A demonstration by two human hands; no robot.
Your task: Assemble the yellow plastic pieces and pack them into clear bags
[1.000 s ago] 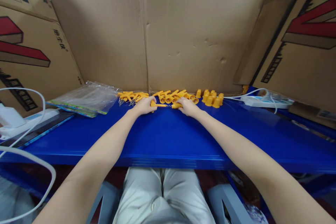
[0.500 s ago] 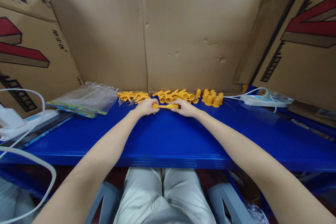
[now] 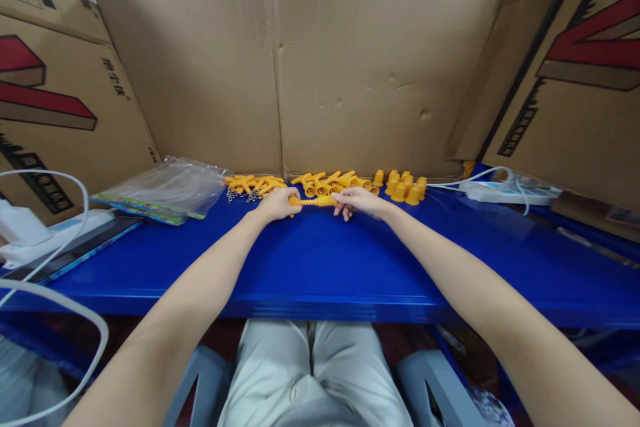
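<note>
"Firstly, where do we place the ridged yellow piece (image 3: pixel 320 201)?"

"Between the two hands, nearer the back edge of the tabletop (image 3: pixel 320 260) than the front edge. Whether it rests on the surface, we cannot confirm."

"How does its long axis run?"

"Sideways, roughly parallel to the front edge, narrow end toward the left edge and wider end toward the right."

"What do we record for the fingers?"

"On the left hand (image 3: pixel 276 205), thumb and fingers are clamped on the narrow end. On the right hand (image 3: pixel 359 201), the leading fingertips meet the wider end while the lower fingers hang loose. Whether that pinch bears down, we cannot tell."

"Which hand is nearer?"

"Neither; both are at the piece. It lies to the right of the left fingers and to the left of the right fingers. We judge this end-to-end alignment to be the governing relation."

"Does anything crowd it?"

"Yellow open-ended pieces (image 3: pixel 330 181) lie just behind it, toward the back edge. Yellow cups (image 3: pixel 399 192) stand beyond the right hand, on the side of the back right corner."
</note>
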